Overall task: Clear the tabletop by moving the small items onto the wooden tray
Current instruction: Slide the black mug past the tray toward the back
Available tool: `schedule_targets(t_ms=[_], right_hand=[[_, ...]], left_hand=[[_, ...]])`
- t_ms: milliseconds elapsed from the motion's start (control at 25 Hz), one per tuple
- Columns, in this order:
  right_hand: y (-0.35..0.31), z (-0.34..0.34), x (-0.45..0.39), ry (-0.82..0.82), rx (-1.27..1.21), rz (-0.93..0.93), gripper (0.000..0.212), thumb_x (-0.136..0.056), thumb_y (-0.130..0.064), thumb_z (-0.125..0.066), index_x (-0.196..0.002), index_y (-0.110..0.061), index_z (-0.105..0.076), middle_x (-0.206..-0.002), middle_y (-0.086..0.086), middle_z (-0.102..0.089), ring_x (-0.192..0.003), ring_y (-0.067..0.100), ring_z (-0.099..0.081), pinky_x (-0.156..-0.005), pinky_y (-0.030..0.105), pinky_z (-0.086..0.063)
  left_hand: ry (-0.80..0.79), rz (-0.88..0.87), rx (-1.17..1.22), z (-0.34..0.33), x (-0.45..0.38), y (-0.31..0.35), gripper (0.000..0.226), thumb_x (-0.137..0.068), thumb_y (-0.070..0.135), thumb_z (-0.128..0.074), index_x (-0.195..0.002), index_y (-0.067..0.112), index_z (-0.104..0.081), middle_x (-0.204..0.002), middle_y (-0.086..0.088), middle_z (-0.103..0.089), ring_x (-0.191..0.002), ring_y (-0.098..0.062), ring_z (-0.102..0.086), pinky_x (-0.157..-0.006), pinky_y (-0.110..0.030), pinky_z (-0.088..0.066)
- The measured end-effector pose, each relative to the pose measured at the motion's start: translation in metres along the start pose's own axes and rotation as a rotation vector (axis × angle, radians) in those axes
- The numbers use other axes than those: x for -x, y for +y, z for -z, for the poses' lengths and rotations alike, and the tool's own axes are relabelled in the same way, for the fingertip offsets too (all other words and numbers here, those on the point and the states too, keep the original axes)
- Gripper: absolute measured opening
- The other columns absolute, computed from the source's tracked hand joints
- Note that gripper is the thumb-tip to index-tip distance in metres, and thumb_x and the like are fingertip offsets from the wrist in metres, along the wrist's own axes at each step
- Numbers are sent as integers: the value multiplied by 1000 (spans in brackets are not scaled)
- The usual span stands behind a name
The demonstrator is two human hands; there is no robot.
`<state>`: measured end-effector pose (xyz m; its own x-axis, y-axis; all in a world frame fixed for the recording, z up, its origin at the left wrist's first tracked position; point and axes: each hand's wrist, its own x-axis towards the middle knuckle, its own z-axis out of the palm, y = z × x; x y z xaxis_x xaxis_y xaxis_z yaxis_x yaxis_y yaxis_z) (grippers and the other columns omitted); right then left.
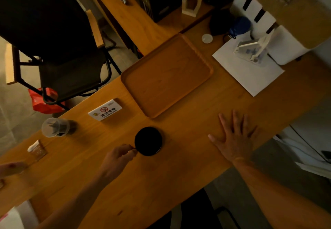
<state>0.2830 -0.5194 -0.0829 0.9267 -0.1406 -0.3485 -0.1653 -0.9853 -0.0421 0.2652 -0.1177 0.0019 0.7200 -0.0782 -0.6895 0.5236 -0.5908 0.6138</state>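
Near the table edge, the left hand [120, 154] seems to pinch the black dish [148, 141]; so small a grip may slip. The right hand [233, 138] lies flat, open.

Wooden table [179, 175] carrying a wooden tray [166, 75] beyond both hands, black round dish [148, 141] (dark, featureless) at left hand [118, 159], flat right hand [234, 139].

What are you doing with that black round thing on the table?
A person is tidying small things off the wooden table. Their left hand pinches the edge of a black round dish, which sits on the table near the wooden tray. The right hand lies flat on the table, holding nothing. Nothing is on the tray yet. A no-smoking sign and a plastic cup also wait on the table.
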Motion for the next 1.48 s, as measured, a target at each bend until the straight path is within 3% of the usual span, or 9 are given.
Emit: schedule_targets(t_ms=[120,280,400,520,840,1080,1480], right_hand=[[1,-1,0,11,-16,-4,93,-74,-91,-14,-153,-44,0,-165,5,2,-148,40,4,-110,75,-5],[2,0,0,27,-33,5,92,-75,-91,-18,-153,-44,-4,-165,5,-1,-149,39,3,-111,73,-2],[3,-1,0,20,-53,-2,90,-76,-90,-20,-153,-45,-5,-165,4,-2,-149,38,3,-111,72,-1],[4,-3,0,2,-59,-11,89,-77,-90,-19,-152,-46,-2,-165,3,2,-149,37,8,-111,72,-2],[4,1,-1,5,-75,0,90,-76,-90,-25,-152,-45,-6,-165,4,-1,-149,38,7,-110,73,-5],[3,4,-1,-28,-69,-8,90,-75,-91,-20,-151,-48,4,-164,3,6,-148,37,11,-111,72,-1],[4,1,-2,1,-83,9,92,-75,-90,-25,-153,-44,-8,-164,4,-2,-149,39,2,-109,75,-5]], left_hand=[[-10,-39,6,-10,-4,25,24,-98,28,-53,-88,16,-70,-96,-6,-64,-85,-25,-62,-82,-57,-48],[-23,-82,74,-36,-21,74,32,-85,44,-52,-85,19,-71,-95,0,-65,-86,-20,-63,-83,-53,-49],[-38,-160,135,-57,-42,109,34,-85,49,-52,-85,21,-71,-92,4,-65,-85,-19,-62,-78,-44,-53],[-36,-188,157,-76,-66,138,23,-95,37,-54,-84,24,-70,-97,0,-64,-84,-16,-63,-71,-36,-55],[-9,-251,77,-107,-117,196,38,-99,33,-51,-89,-2,-61,-96,-28,-57,-82,-38,-58,-71,-52,-51],[25,-221,102,-125,-136,218,44,-99,35,-50,-93,-6,-61,-96,-33,-60,-82,-40,-61,-70,-52,-53],[107,-219,110,-139,-144,217,43,-97,37,-52,-85,-4,-59,-79,-27,-52,-70,-41,-55,-65,-60,-50]])
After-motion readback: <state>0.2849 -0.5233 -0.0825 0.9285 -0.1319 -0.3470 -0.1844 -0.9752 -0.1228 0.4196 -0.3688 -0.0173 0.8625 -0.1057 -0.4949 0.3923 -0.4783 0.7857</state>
